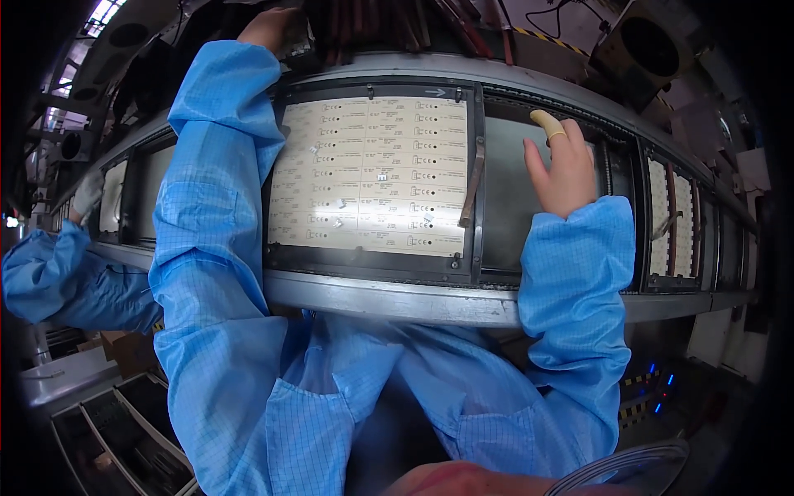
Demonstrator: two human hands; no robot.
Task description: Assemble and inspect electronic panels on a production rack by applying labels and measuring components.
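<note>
A cream panel (397,157) of printed boards lies in a dark carrier frame (364,259) in front of me. Several small white parts sit scattered on it, among them a white connector-like piece (382,177). My left hand (269,31) reaches past the panel's far left corner, beside a dark container (302,50); its fingers are hidden there. To the right of the panel, my right hand (566,169) hovers over a grey plate (506,190), thumb and fingers apart, with nothing visible in it. One finger wears a yellowish finger cot (546,124).
A metal conveyor rail (397,299) runs across in front of my body. A brown strip (473,182) stands at the carrier's right edge. Further right is another carrier with boards (670,219). At left, a co-worker's gloved hand (88,193) is over the line. Dark red strips (389,29) hang beyond.
</note>
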